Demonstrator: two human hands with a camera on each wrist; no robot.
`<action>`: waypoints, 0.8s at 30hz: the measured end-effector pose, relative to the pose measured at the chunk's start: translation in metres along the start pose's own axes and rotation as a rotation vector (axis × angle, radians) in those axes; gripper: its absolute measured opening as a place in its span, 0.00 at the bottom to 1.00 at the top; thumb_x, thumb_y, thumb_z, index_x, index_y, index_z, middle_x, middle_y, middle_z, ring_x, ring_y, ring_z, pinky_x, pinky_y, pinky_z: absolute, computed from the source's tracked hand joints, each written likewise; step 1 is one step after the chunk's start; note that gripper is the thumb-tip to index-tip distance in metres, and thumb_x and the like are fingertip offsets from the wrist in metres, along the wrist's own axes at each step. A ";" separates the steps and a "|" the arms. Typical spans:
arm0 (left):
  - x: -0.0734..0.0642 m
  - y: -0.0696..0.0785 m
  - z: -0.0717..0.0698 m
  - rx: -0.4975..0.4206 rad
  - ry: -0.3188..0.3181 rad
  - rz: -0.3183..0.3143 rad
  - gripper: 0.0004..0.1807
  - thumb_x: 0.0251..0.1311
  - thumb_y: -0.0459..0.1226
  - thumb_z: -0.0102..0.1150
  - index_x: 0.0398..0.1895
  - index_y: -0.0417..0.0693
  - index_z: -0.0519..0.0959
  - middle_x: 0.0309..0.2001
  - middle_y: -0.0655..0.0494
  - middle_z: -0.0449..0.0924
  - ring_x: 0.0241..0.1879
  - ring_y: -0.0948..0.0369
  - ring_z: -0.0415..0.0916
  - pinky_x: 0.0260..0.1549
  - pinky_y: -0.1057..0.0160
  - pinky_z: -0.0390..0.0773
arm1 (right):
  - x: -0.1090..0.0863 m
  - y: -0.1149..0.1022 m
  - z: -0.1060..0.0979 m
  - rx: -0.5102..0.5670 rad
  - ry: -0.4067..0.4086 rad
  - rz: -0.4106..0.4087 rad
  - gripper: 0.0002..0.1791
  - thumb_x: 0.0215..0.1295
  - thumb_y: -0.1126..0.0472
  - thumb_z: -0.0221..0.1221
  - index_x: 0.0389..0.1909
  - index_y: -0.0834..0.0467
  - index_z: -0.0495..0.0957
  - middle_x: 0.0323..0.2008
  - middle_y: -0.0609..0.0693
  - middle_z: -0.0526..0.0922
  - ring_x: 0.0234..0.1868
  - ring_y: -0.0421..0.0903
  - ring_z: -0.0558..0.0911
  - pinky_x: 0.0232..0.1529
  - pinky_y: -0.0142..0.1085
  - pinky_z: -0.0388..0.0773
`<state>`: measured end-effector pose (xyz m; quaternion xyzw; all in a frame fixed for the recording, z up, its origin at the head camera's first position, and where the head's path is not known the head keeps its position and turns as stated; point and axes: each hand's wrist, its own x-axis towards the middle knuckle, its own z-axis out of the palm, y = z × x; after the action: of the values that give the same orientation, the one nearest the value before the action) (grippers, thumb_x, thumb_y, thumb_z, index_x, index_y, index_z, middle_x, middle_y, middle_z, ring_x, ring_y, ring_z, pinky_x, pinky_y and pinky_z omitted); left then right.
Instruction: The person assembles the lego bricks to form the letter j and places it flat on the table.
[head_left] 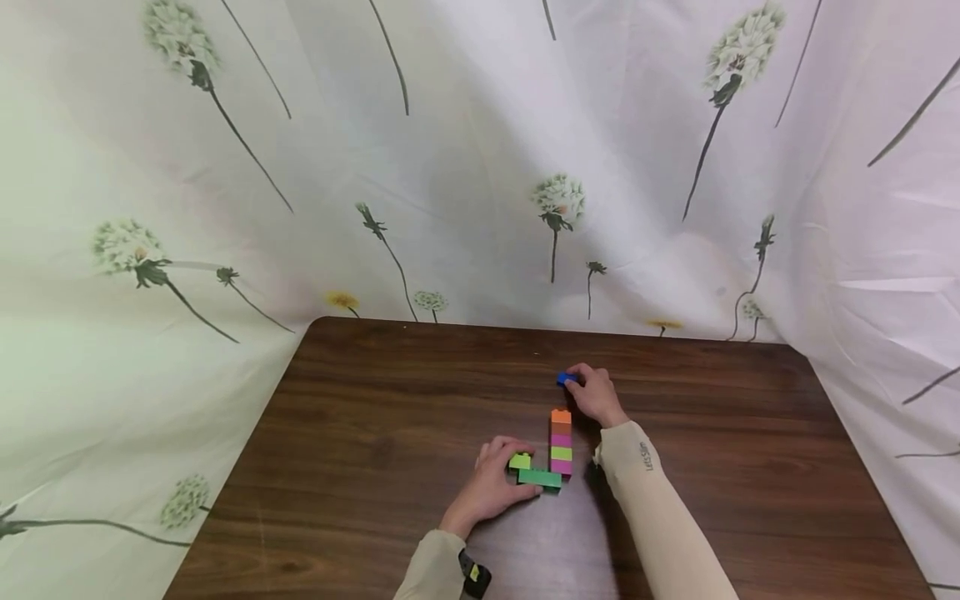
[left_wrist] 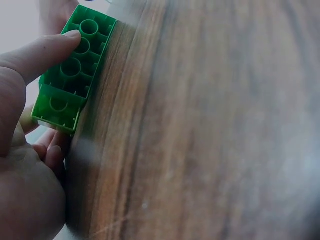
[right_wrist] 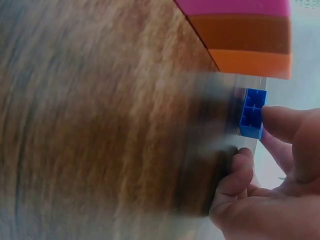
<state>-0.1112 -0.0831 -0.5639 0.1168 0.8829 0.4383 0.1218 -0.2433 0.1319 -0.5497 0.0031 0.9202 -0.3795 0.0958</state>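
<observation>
My left hand [head_left: 497,483] holds a long green toy brick [head_left: 540,478] with a lime brick [head_left: 520,461] joined at its end. In the left wrist view the thumb presses on the hollow underside of the green brick [left_wrist: 71,69]. Farther back, my right hand [head_left: 598,393] pinches a small blue brick [head_left: 566,379] between thumb and fingers; its open underside faces the right wrist camera. Between the hands lies a row of joined bricks, with an orange brick [head_left: 561,417] at the far end, then brown, magenta, lime and a magenta brick [head_left: 561,468] at the near end.
Everything lies on a dark wood-grain table [head_left: 360,450]. A white curtain [head_left: 480,167] printed with dandelions hangs behind the table and along its sides. A black band with a small device [head_left: 476,575] is on the left wrist.
</observation>
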 end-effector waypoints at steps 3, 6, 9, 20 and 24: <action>-0.001 0.002 -0.001 0.001 -0.002 -0.006 0.28 0.52 0.48 0.70 0.57 0.56 0.75 0.57 0.58 0.68 0.57 0.56 0.60 0.53 0.49 0.66 | -0.001 0.000 -0.002 0.000 -0.017 -0.005 0.17 0.73 0.57 0.50 0.57 0.59 0.74 0.56 0.68 0.69 0.51 0.61 0.71 0.53 0.53 0.69; -0.001 0.003 -0.001 0.000 -0.006 -0.019 0.28 0.52 0.48 0.70 0.57 0.56 0.75 0.57 0.58 0.68 0.57 0.56 0.59 0.53 0.49 0.66 | -0.003 -0.001 -0.004 -0.006 -0.035 -0.024 0.16 0.72 0.58 0.51 0.56 0.59 0.75 0.55 0.68 0.70 0.52 0.61 0.71 0.53 0.54 0.69; -0.001 0.003 -0.002 0.000 -0.009 -0.028 0.28 0.52 0.48 0.70 0.57 0.56 0.76 0.57 0.58 0.67 0.57 0.56 0.59 0.53 0.49 0.66 | -0.005 -0.002 -0.005 -0.005 -0.062 -0.026 0.16 0.71 0.58 0.52 0.55 0.59 0.76 0.56 0.68 0.69 0.54 0.62 0.69 0.56 0.55 0.67; 0.004 0.003 -0.001 -0.012 -0.032 -0.043 0.28 0.51 0.49 0.70 0.57 0.56 0.76 0.56 0.58 0.67 0.57 0.55 0.60 0.53 0.47 0.67 | -0.007 0.000 -0.008 0.019 -0.113 -0.008 0.15 0.71 0.57 0.53 0.54 0.56 0.78 0.60 0.66 0.67 0.63 0.64 0.64 0.61 0.60 0.62; 0.004 0.002 -0.001 -0.021 -0.031 -0.042 0.28 0.51 0.49 0.70 0.56 0.57 0.76 0.56 0.59 0.68 0.57 0.56 0.60 0.53 0.47 0.67 | -0.006 0.002 -0.008 0.042 -0.115 0.000 0.14 0.70 0.57 0.54 0.53 0.55 0.79 0.61 0.65 0.66 0.62 0.62 0.63 0.61 0.59 0.61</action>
<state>-0.1150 -0.0814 -0.5623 0.1039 0.8784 0.4430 0.1460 -0.2384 0.1392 -0.5448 -0.0166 0.9050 -0.3983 0.1487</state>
